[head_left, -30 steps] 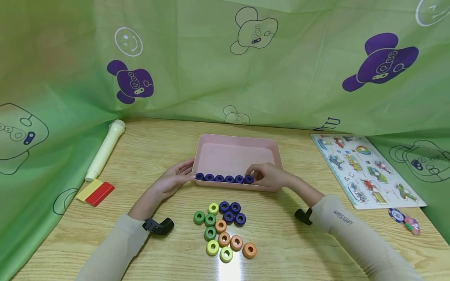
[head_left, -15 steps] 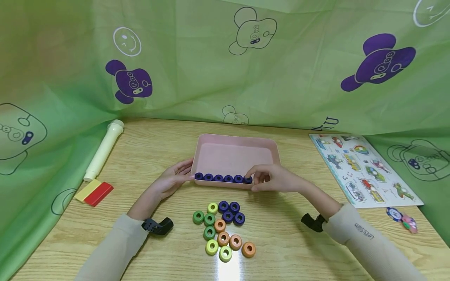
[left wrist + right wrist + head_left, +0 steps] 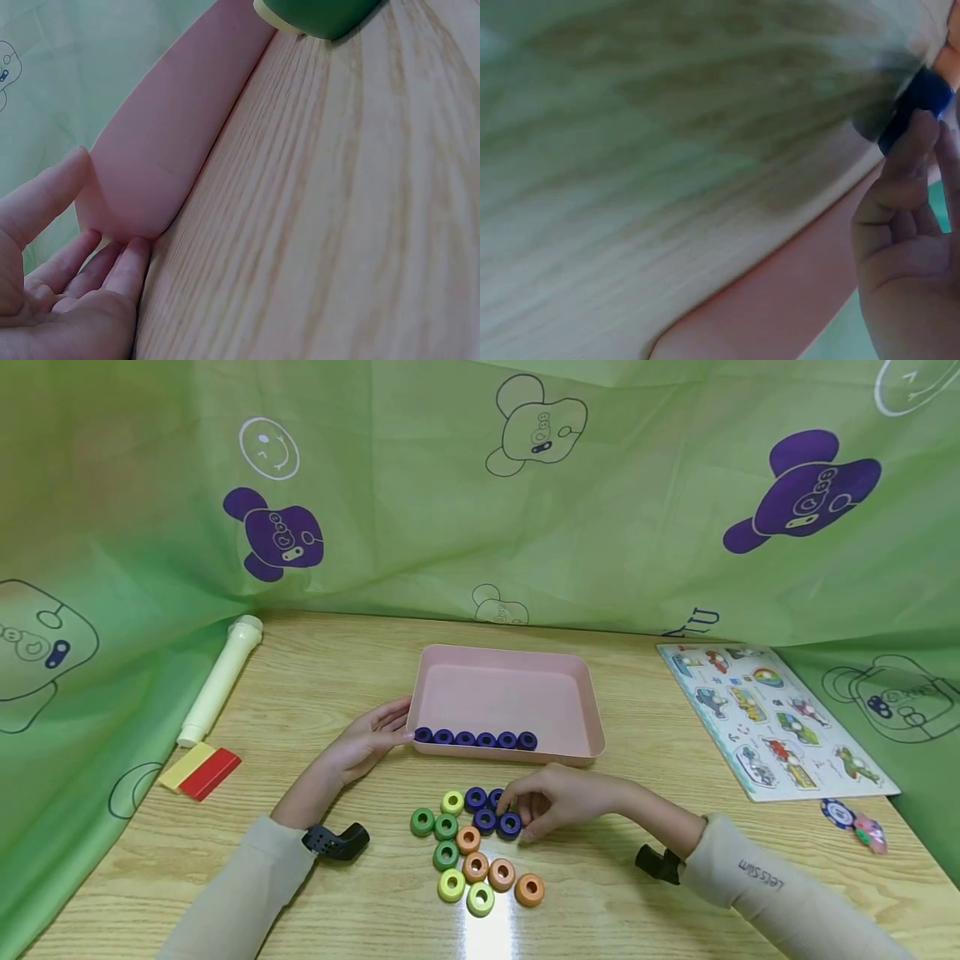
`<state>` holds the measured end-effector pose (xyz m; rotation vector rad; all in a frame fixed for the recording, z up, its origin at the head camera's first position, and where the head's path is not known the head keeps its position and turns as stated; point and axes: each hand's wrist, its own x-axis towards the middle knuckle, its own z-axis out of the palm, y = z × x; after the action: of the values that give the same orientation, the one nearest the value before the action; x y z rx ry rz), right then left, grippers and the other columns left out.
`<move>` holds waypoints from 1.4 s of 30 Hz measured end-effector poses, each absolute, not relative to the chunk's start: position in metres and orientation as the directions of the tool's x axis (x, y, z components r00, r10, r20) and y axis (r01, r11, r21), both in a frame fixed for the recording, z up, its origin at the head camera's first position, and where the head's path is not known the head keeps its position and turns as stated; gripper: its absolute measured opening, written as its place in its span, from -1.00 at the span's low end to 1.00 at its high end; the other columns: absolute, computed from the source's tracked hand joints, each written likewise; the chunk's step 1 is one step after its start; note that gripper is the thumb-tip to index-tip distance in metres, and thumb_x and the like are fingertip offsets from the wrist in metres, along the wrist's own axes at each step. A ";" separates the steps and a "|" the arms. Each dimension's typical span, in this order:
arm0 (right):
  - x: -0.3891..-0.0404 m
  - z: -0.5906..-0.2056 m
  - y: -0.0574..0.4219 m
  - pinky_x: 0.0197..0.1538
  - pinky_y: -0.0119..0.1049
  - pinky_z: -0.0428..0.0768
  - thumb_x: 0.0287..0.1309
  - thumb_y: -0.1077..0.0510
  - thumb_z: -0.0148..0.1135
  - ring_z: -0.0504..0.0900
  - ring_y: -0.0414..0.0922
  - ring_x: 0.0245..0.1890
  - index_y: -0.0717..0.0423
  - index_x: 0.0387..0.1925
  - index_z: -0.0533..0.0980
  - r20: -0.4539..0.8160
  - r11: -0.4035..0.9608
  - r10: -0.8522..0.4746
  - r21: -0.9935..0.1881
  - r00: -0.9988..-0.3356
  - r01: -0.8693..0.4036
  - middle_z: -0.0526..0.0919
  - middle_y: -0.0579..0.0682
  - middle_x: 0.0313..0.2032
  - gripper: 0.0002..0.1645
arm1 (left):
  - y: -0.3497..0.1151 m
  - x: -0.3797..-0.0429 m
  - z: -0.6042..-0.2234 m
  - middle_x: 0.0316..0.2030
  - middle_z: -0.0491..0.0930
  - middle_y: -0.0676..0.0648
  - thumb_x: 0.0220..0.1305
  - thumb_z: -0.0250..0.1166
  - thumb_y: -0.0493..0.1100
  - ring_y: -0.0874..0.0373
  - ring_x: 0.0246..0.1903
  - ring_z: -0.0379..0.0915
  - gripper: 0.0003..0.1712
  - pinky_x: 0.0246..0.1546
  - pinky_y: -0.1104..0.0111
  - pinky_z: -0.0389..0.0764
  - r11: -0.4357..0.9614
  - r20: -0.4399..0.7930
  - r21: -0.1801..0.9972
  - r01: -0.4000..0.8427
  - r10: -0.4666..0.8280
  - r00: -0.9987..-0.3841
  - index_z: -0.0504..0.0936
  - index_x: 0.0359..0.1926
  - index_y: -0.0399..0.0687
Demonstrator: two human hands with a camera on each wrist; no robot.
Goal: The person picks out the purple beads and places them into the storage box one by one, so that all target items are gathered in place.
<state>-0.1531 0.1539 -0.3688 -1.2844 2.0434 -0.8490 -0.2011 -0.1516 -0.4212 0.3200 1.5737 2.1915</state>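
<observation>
Bead (image 3: 509, 836), dark blue, ring-shaped, hole upward, sits pinched by the right hand (image 3: 564, 799), on the near side of the shallow rectangular pink tray (image 3: 510, 702), whose near left corner the straight-fingered left hand (image 3: 366, 746) touches

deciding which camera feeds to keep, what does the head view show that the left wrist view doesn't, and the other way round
Only the head view shows the right hand at the purple rings, the orange rings, the puzzle board and the white tube.

Only the left wrist view gives a low close-up of the left fingertips at the tray's lower outside corner.

Both show the left hand, the tray, green on the table and the printed cloth.
</observation>
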 end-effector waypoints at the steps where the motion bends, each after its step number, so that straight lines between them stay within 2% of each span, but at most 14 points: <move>1: -0.153 -0.370 0.153 -0.50 -0.45 0.48 -0.11 0.15 0.23 0.45 -0.31 -0.51 0.02 -0.14 0.41 -0.142 0.342 -0.917 -0.759 -0.372 -0.554 0.50 -0.09 -0.46 -0.60 | -0.152 -0.201 -0.421 0.21 -0.06 -0.20 0.00 0.10 -0.49 0.01 0.18 -0.12 -0.24 0.12 0.30 0.05 -0.271 -0.057 0.941 -0.202 0.463 -0.884 -0.03 0.23 -0.29; 16: -0.146 -0.375 0.153 -0.49 -0.51 0.45 -0.17 0.06 0.27 0.42 -0.35 -0.52 -0.08 -0.24 0.42 -0.159 0.349 -0.927 -0.694 -0.339 -0.630 0.47 -0.19 -0.51 -0.65 | -0.152 -0.201 -0.420 0.21 -0.06 -0.20 -0.01 0.10 -0.49 0.01 0.18 -0.12 -0.23 0.12 0.30 0.04 -0.280 -0.060 0.937 -0.207 0.456 -0.888 -0.04 0.23 -0.30; 20: -0.147 -0.372 0.160 -0.50 -0.49 0.45 -0.15 0.06 0.26 0.42 -0.34 -0.51 -0.09 -0.22 0.42 -0.151 0.353 -0.921 -0.712 -0.360 -0.607 0.47 -0.19 -0.49 -0.65 | -0.152 -0.200 -0.420 0.21 -0.06 -0.20 0.00 0.10 -0.49 0.01 0.18 -0.12 -0.24 0.12 0.30 0.04 -0.274 -0.059 0.940 -0.204 0.458 -0.887 -0.03 0.23 -0.30; 23: -0.149 -0.366 0.168 -0.54 -0.46 0.45 -0.15 0.07 0.26 0.42 -0.31 -0.52 -0.10 -0.21 0.42 -0.124 0.368 -0.901 -0.727 -0.416 -0.580 0.46 -0.17 -0.50 -0.64 | -0.151 -0.200 -0.419 0.22 -0.06 -0.20 0.00 0.11 -0.48 0.02 0.18 -0.12 -0.23 0.12 0.30 0.04 -0.270 -0.057 0.941 -0.202 0.461 -0.885 -0.04 0.23 -0.29; 27: -0.152 -0.349 0.179 -0.57 -0.41 0.42 -0.17 0.14 0.28 0.41 -0.23 -0.54 -0.02 -0.22 0.41 -0.070 0.396 -0.853 -0.733 -0.517 -0.553 0.46 -0.09 -0.52 -0.63 | -0.151 -0.201 -0.419 0.21 -0.06 -0.21 -0.01 0.11 -0.49 0.02 0.18 -0.12 -0.23 0.12 0.30 0.04 -0.270 -0.056 0.942 -0.201 0.463 -0.885 -0.04 0.23 -0.30; 35: -0.174 -0.345 0.213 -0.55 -0.38 0.41 -0.09 0.00 0.20 0.40 -0.22 -0.56 -0.11 -0.19 0.39 0.011 0.508 -0.705 -0.690 -0.709 -0.516 0.47 -0.14 -0.52 -0.65 | -0.151 -0.201 -0.420 0.21 -0.07 -0.20 -0.01 0.11 -0.49 0.01 0.18 -0.12 -0.23 0.12 0.30 0.05 -0.268 -0.063 0.941 -0.208 0.463 -0.884 -0.04 0.23 -0.30; 39: -0.177 -0.337 0.214 -0.54 -0.36 0.40 -0.08 0.11 0.21 0.40 -0.16 -0.57 0.01 -0.20 0.40 0.021 0.548 -0.630 -0.696 -0.776 -0.464 0.48 -0.08 -0.51 -0.67 | -0.151 -0.201 -0.420 0.21 -0.06 -0.19 0.00 0.09 -0.50 0.02 0.18 -0.12 -0.24 0.12 0.30 0.06 -0.269 -0.067 0.940 -0.210 0.458 -0.886 -0.03 0.23 -0.28; 42: -0.179 -0.332 0.210 -0.55 -0.35 0.40 -0.09 0.18 0.22 0.40 -0.10 -0.58 0.12 -0.20 0.41 0.025 0.561 -0.607 -0.694 -0.794 -0.451 0.48 -0.02 -0.51 -0.67 | -0.151 -0.201 -0.421 0.21 -0.05 -0.19 0.00 0.10 -0.49 0.02 0.18 -0.11 -0.24 0.11 0.30 0.06 -0.268 -0.064 0.941 -0.206 0.456 -0.887 -0.02 0.22 -0.28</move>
<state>-0.1789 0.2102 -0.3321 -0.8872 2.5776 -1.0534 -0.2011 -0.1511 -0.4207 0.3066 1.5768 2.1929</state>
